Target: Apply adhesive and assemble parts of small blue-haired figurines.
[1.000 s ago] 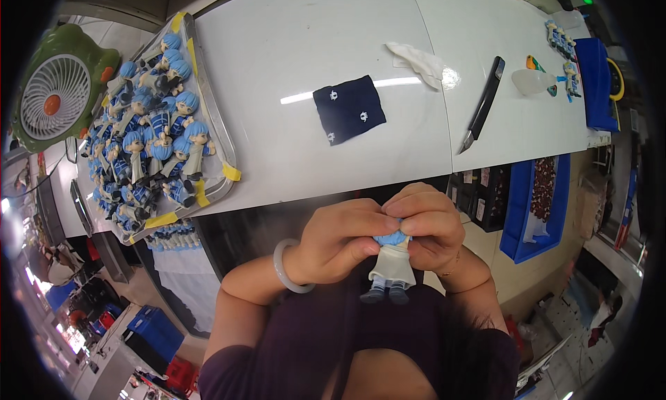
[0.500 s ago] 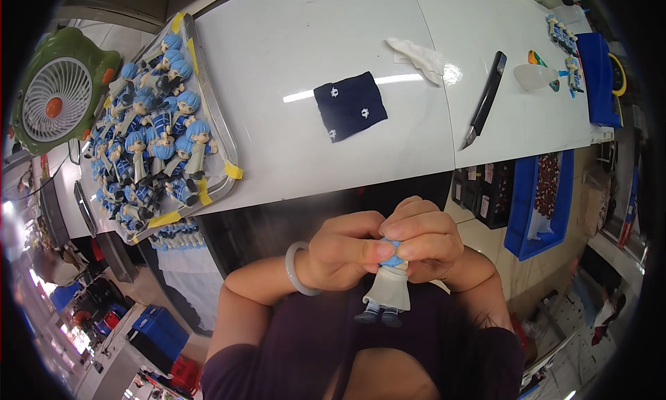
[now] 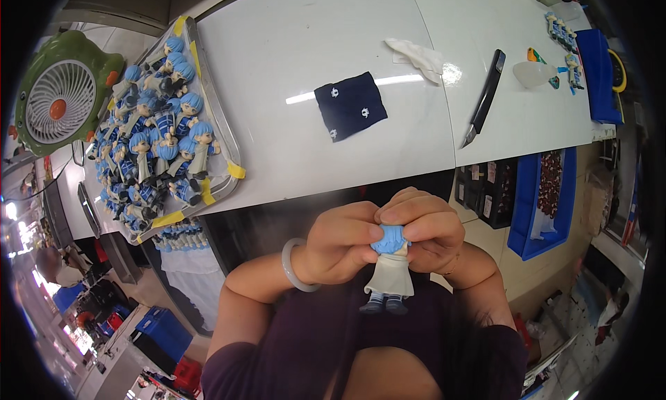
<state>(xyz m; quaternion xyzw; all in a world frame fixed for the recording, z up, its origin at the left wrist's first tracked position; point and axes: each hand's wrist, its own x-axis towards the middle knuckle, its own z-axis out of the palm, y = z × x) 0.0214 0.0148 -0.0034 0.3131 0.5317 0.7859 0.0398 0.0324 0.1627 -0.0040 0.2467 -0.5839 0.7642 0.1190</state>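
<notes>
Fan (image 3: 57, 98), green, sits far left of the table (image 3: 291, 46), off its edge, grille facing up toward me.

Tray (image 3: 225, 150) next, on the table's left end, yellow tape on its corners, prob. to keep it from sliding. It's packed w/ blue-haired figures (image 3: 163, 147) lying in a heap, so I read it as a holding bin, not a display.

Left hand (image 3: 340, 244): below the table's near edge, close to my chest, pale bangle on the wrist. Fingers curled tight, thumb & forefinger pinching the blue head of the figure (image 3: 390, 275). Closed on it, no gap I can see.

The figure hangs upright between both hands, head up, feet down, pale robe & dark shoes free below the fingers. Held near the body, I'd say for close work on the head.

Right hand (image 3: 423, 230): touching the left one, fingers wrapped over the head's top & far side, also clamped shut on it. Both grips meet at the head, so the body is left untouched.

Up on the table, mid: dark blue cloth (image 3: 350, 105) w/ white marks, flat. Right of it a crumpled white rag (image 3: 418, 55), then a black knife (image 3: 485, 95) lying diagonal, blade toward the near edge.

Right of the table's corner, lower: blue bin (image 3: 548, 192) of small dark parts.
</notes>
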